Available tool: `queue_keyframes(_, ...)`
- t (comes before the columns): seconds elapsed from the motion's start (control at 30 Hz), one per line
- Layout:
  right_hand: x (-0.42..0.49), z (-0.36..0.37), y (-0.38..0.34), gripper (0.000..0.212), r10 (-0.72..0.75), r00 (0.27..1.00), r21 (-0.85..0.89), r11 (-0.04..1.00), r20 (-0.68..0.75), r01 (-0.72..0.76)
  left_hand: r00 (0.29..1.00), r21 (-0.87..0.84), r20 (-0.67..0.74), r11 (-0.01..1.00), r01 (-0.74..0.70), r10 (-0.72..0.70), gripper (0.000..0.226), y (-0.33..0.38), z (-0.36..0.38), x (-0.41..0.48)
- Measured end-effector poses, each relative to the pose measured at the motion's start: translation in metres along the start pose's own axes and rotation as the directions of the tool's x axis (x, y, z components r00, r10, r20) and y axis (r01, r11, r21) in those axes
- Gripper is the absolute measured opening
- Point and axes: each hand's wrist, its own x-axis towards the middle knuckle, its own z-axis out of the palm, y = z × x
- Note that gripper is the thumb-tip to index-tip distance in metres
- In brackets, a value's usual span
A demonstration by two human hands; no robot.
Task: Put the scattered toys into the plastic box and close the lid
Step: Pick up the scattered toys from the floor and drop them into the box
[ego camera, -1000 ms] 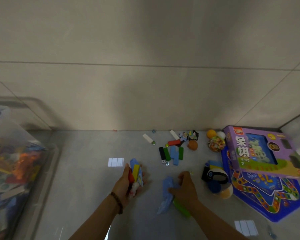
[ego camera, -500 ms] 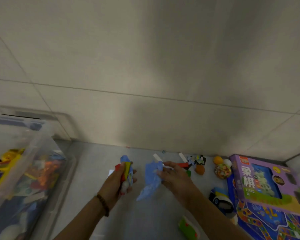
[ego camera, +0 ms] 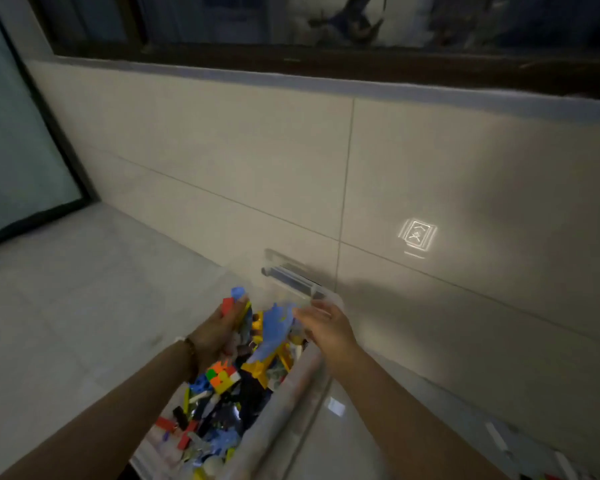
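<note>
- Head view, the only one: clear plastic box (ego camera: 291, 403) sits on the floor (ego camera: 66, 323) close to the tiled wall (ego camera: 430, 174), top open, no lid on it.
- Box is packed w/ mixed toys (ego camera: 222, 403): bricks, a multicolour cube (ego camera: 220, 375), yellow and red bits.
- Left hand (ego camera: 219, 332) is over the box, grip curled tight round a bunch of small pieces (ego camera: 234, 303); red and blue ends poke out at the top. Not let go yet.
- Right hand (ego camera: 328, 327) is over the box's right rim, fingers spread and loose, grip holds nothing as far as I can tell.
- Light-blue floppy toy (ego camera: 271, 332) lies just left of the right hand's fingertips, on top of the pile or about to land; blur, can't tell if it still touches the fingers.
- Clear ridged part (ego camera: 291, 278) beyond the box against the wall, prob. the lid or a handle; can't say which.
- Progress, my read: well along, since the box is near full. Left: drop the left-hand bunch, fetch whatever toys remain out of frame, fit lid.
- A few pale pieces (ego camera: 496, 434) lie on the floor at lower right, too blurred to name.
</note>
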Motion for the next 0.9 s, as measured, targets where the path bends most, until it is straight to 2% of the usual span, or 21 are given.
queue_keyframes(0.07,0.001,-0.001,0.016,0.03,0.006,0.998,-0.07,0.997,-0.056,-0.01,0.989,0.159,-0.091,0.979,0.128,-0.114,0.044,-0.012,-0.017,-0.001)
queue_keyframes(0.1,-0.001,-0.011,0.024,0.03,0.021,0.997,-0.091,0.995,-0.078,-0.028,0.968,0.197,-0.189,0.959,0.202,-0.165,0.056,-0.02,-0.024,0.002)
queue_keyframes(0.17,-0.005,-0.041,0.033,0.022,0.042,0.993,-0.125,0.991,-0.109,-0.056,0.945,0.196,-0.294,0.959,0.206,-0.142,0.072,-0.028,-0.028,0.011)
queue_keyframes(0.27,-0.009,-0.106,0.043,0.031,0.051,0.983,-0.132,0.988,-0.178,-0.075,0.981,0.225,-0.194,0.973,0.06,-0.016,0.064,-0.024,-0.001,0.024)
queue_keyframes(0.37,-0.02,-0.17,0.048,0.029,0.031,0.962,-0.169,0.983,-0.27,-0.079,0.997,0.127,-0.037,0.99,-0.055,0.06,0.042,-0.01,0.053,0.03)
queue_keyframes(0.43,-0.034,-0.212,0.052,0.03,0.034,0.944,-0.213,0.971,-0.327,-0.109,0.995,0.073,0.082,0.995,-0.063,0.057,0.026,-0.004,0.097,0.029)
queue_keyframes(0.5,-0.051,-0.255,0.061,0.032,0.061,0.927,-0.243,0.957,-0.371,-0.16,0.978,0.073,0.208,0.997,-0.018,0.003,0.021,-0.01,0.145,0.027)
queue_keyframes(0.57,-0.07,-0.293,0.07,0.036,0.108,0.896,-0.197,0.958,-0.432,-0.21,0.945,0.132,0.317,0.991,0.038,-0.078,0.025,-0.026,0.19,0.023)
queue_keyframes(0.67,-0.101,-0.349,0.091,0.07,0.116,0.788,-0.094,0.972,-0.604,-0.215,0.892,0.285,0.394,0.952,0.11,-0.221,0.034,-0.068,0.254,0.015)
queue_keyframes(0.73,-0.12,-0.385,0.115,0.055,0.185,0.758,-0.108,0.941,-0.626,-0.32,0.869,0.382,0.402,0.916,0.126,-0.287,0.037,-0.102,0.289,0.007)
queue_keyframes(0.8,-0.14,-0.415,0.142,0.052,0.228,0.747,-0.149,0.904,-0.624,-0.4,0.849,0.435,0.405,0.888,0.146,-0.338,0.037,-0.133,0.318,-0.001)
queue_keyframes(0.9,-0.161,-0.442,0.175,0.045,0.307,0.713,-0.05,0.901,-0.63,-0.432,0.827,0.443,0.39,0.87,0.217,-0.405,0.042,-0.178,0.352,-0.012)
